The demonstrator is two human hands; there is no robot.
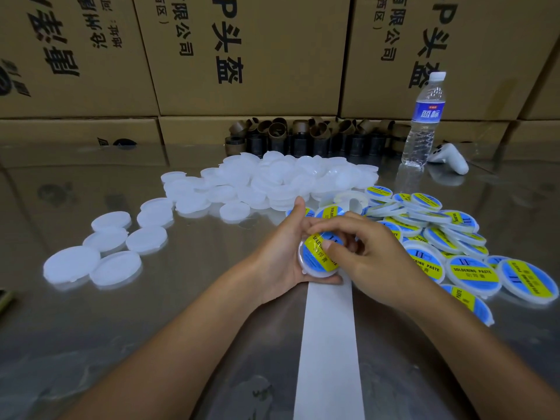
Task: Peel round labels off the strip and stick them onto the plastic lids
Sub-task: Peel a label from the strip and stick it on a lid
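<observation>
The lid (315,272) sits in the left hand (281,253), fingers curled round it. The right hand (378,256) pinches it too, thumb on its blue label (316,260). The white strip (328,344) lies just below on the table (151,328).

Cradles lid (315,269) in left hand (280,253); pinches it with right hand (374,257), thumb on its label (316,257); faces plain lids (272,183) beyond, labelled lids (454,237) rightward, white strip (328,344) beneath.
</observation>
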